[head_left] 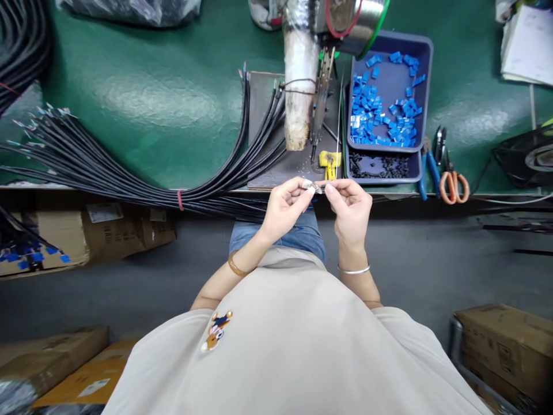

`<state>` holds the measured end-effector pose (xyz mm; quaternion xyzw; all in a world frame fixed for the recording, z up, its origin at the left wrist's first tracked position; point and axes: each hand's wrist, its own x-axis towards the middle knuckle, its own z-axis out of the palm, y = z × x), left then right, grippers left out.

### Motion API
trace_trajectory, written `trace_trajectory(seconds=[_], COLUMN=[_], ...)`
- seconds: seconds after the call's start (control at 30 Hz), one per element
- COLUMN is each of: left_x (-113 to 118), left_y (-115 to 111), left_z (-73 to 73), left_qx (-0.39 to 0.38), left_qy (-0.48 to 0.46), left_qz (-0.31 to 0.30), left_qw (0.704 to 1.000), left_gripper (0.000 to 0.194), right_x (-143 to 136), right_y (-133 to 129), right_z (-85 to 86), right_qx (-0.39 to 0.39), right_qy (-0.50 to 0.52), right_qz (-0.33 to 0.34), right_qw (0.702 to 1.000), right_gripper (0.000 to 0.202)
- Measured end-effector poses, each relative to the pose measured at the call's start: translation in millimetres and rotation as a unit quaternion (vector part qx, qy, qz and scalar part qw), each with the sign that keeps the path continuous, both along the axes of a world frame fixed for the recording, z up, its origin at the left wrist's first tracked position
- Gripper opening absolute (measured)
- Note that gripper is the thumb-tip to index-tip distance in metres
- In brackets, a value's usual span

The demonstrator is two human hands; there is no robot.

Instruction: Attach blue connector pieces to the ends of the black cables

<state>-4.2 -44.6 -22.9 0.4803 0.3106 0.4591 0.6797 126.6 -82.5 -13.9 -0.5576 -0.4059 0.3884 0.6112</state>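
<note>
My left hand [287, 207] and my right hand [351, 208] meet in front of my waist at the bench edge. Both pinch thumb to forefinger, the fingertips almost touching. Between them is a small pale, partly shiny piece [318, 189], too small to name. Just beyond the fingers lies a yellow hand tool [330, 164], perhaps a wire stripper. A bundle of black cables [203, 193], tied with a red band, runs along the edge on the left toward my left hand. Whether one of its ends is in my fingers is hidden.
A grey bin [425, 92] of blue connectors stands right of a wrapped post [298, 86] and soldering wire spool [363, 29]. Below it, another bin [420, 177] holds small black parts. Blue-handled pliers [423, 178] and orange scissors [453, 187] lie right. Cardboard boxes [510, 346] stand on the floor.
</note>
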Motion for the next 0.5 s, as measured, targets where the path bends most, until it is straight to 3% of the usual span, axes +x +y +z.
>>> trace_trajectory(seconds=[0.5], left_x=[-1.3], left_y=[-1.3], left_z=[-6.3], left_qx=[0.077], left_qy=[0.066], left_qz=[-0.008], left_qw=[0.995], left_gripper=[0.017], right_x=[1.8], right_y=[-0.6], right_z=[0.7], right_qx=[0.002], right_qy=[-0.017], right_qz=[0.008], right_qw=[1.0], right_gripper=[0.008])
